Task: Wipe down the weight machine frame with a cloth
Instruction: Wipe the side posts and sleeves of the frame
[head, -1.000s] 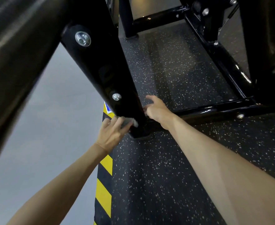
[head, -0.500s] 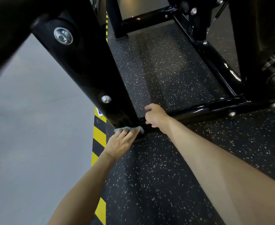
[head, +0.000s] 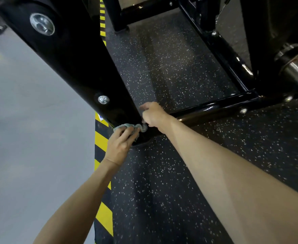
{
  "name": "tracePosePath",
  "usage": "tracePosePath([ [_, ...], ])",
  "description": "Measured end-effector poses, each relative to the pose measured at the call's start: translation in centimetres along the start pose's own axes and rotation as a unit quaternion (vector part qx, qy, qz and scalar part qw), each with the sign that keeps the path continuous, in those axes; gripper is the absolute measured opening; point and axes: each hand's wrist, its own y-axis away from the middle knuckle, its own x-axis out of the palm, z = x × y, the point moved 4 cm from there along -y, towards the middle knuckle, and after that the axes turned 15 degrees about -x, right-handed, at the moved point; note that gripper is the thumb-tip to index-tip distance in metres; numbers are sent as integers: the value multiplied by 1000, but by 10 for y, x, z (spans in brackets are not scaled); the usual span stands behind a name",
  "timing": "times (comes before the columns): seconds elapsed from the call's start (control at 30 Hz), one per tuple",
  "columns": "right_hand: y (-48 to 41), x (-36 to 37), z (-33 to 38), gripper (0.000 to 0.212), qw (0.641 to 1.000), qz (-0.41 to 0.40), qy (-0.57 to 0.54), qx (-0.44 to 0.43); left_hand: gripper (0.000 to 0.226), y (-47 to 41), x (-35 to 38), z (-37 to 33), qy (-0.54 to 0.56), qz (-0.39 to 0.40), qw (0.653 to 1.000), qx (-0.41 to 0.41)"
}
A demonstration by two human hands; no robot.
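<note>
Since a second ago the left hand [head: 121, 144] has slid the cloth [head: 127, 127] down from beside the lower bolt [head: 103, 99] to the foot of the slanted black frame post [head: 77, 67]. Its fingers curl over the bunched teal cloth, pressing it to the post's bottom edge, just above the speckled mat [head: 162, 191]. The right hand [head: 153, 115] sits at the joint of post and cross bar [head: 215, 108], fingers bent. Can't tell whether it grips anything. Hazard stripe [head: 103, 217] runs beneath the left forearm.
</note>
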Motion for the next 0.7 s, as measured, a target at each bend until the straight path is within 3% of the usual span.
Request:
tracePosePath([
  [0.17,0,-4,-11,39,999,18,39,14,41,46,51,-8,-35,135,989,-42],
  [0.3,0,-14,-22,36,996,40,78,23,42,66,74,-15,-25,160,981,-105],
  [0.37,2,-22,-29,37,994,39,90,38,31,63,74,-27,-3,168,971,-168],
  [0.43,2,-27,-31,38,994,28,100,44,24,70,81,-33,71,214,922,-315],
  [0.47,3,-28,-29,38,994,17,98,45,26,74,81,-31,139,218,862,-435],
  [0.57,7,-23,-20,39,993,14,109,31,34,85,62,-17,244,86,556,-790],
  [0.6,8,-20,-18,39,993,28,115,26,33,87,59,-15,262,30,454,-851],
  [0.63,7,-17,-18,41,991,45,120,25,34,85,59,-15,301,-9,375,-877],
  [0.7,9,-13,-18,46,989,75,127,31,35,72,61,-20,407,-51,266,-872],
])
